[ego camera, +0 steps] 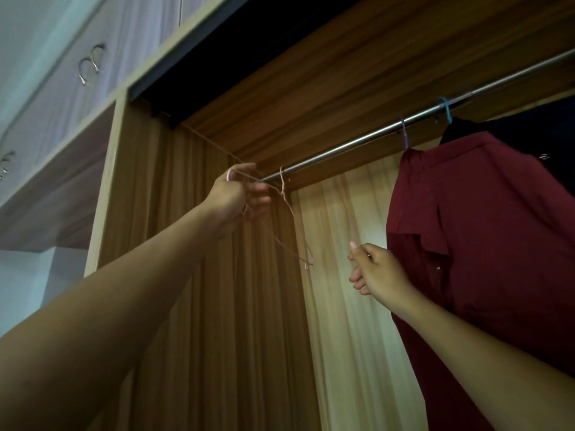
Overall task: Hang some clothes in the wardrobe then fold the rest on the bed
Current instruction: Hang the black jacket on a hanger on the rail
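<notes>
The person stood at the open wardrobe (186,275) and reached up with both arms. The left hand (239,197), in the middle of the frame, was closed around a thin pink hanger (282,181). The hanger's hook sat at the left end of the metal rail (357,141). It had no clothes on it, so the hand was probably holding it there to take it down for the next piece. The wires were thin and tangled, so it was hard to tell if there was one hanger or two.

The right hand (373,269), lower and to the right, held nothing. Its fingers were loosely curled. It was just beside the red shirt (482,228), maybe to keep the shirt out of the way.

Inside the wardrobe, on the right of the frame, the red shirt hung from the rail on a purple hanger (404,133). Behind it, a dark piece of clothing (513,126) hung on a blue hanger (445,108). These two looked done. The bed and the rest of the clothes were not in view.
</notes>
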Motion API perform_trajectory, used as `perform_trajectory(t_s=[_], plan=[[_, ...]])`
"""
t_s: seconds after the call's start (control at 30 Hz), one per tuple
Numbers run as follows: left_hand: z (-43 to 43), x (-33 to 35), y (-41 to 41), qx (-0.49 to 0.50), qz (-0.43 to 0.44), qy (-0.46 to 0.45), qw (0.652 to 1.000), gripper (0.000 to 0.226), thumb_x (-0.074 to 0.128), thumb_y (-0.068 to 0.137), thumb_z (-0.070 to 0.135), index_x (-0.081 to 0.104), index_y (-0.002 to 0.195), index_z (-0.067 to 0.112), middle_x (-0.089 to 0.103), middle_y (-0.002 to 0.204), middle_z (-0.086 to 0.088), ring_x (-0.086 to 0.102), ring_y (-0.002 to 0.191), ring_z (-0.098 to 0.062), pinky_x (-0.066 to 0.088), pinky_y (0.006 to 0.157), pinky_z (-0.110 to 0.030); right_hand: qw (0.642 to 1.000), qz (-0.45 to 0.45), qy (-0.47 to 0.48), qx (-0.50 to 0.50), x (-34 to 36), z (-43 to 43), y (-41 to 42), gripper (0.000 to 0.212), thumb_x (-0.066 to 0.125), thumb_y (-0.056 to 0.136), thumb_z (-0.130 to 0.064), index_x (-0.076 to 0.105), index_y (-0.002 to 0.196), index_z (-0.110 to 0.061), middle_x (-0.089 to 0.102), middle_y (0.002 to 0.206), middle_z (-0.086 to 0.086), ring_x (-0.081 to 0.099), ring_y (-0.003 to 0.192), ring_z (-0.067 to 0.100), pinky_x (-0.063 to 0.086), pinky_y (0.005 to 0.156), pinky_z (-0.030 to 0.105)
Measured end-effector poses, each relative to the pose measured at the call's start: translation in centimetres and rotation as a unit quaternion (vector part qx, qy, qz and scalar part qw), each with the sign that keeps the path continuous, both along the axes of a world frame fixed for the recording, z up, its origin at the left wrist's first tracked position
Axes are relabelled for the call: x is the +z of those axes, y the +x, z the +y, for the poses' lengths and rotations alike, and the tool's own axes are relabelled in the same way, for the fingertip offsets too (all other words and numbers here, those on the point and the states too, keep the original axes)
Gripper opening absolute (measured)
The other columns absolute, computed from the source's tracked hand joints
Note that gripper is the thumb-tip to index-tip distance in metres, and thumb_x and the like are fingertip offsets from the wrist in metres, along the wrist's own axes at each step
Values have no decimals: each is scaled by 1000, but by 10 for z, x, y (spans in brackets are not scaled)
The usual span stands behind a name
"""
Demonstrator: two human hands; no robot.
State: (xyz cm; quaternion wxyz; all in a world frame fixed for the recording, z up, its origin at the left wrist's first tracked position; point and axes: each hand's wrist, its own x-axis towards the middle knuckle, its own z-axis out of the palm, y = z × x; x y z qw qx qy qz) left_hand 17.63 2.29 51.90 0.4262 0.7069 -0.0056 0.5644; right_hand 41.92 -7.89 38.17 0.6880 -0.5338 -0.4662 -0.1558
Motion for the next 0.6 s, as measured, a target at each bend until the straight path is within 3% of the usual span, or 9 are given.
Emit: perform_trajectory(t_s=[0.07,0.2,0.33,0.5,0.6], plan=[[-3,1,0,-10,-17,10,1000,31,37,105,7,61,122,20,70,116,-10,74,89,-28,61,71,-40,1000,-4,-5,0,0,-1,-1,49,51,102,-49,64,92,-3,68,70,15,63,57,20,54,56,35],[-4,2,2,-25,-68,6,997,34,34,101,-2,61,111,13,73,102,-4,73,86,-27,61,70,-43,1000,-19,0,-1,1,-2,-5,41,51,102,-47,65,89,-11,69,75,15,62,59,17,54,55,34],[-5,-22,8,-5,-67,56,996,38,32,97,-11,58,116,8,66,116,-9,68,85,-23,62,62,-36,1000,-17,17,0,7,-1,-13,35,52,102,-46,65,87,-17,65,74,9,61,64,18,56,59,38],[7,-31,10,-11,-82,81,993,40,29,97,-14,55,114,11,60,128,-10,68,99,-24,64,75,-41,998,-46,-33,-13,16,4,-30,25,54,101,-50,63,92,-28,68,84,6,63,70,17,61,64,42],[7,-23,7,13,-100,99,990,36,33,99,-9,55,119,11,60,127,-8,70,98,-23,62,71,-34,999,-44,-30,9,22,2,-40,28,52,102,-48,64,95,-24,66,84,7,61,72,16,60,64,37]])
